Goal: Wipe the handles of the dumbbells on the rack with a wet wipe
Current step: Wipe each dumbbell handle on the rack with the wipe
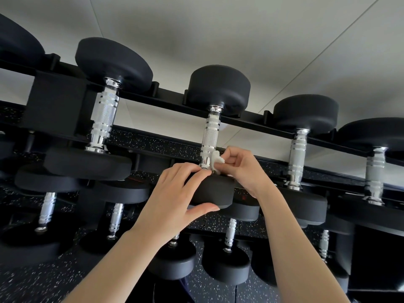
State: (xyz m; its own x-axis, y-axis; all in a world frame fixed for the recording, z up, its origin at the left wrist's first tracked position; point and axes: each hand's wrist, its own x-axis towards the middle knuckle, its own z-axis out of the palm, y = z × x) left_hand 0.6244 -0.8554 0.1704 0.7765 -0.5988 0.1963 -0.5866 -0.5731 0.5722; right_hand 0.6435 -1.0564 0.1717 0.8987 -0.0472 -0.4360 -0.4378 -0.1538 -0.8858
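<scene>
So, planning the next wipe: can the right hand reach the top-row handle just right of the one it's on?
Probably yes: that handle is bare, with only open space between it and the right hand, which holds the wipe.

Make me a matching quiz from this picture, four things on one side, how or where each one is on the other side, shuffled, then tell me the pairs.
Things
1. left hand
2. right hand
3. wet wipe
4. dumbbell handle

States
A. white, bunched against the handle's near end
B. chrome, knurled in the middle
C. grips the near black head of the dumbbell
D. pinches the wipe

Pairs: 1-C, 2-D, 3-A, 4-B
</scene>
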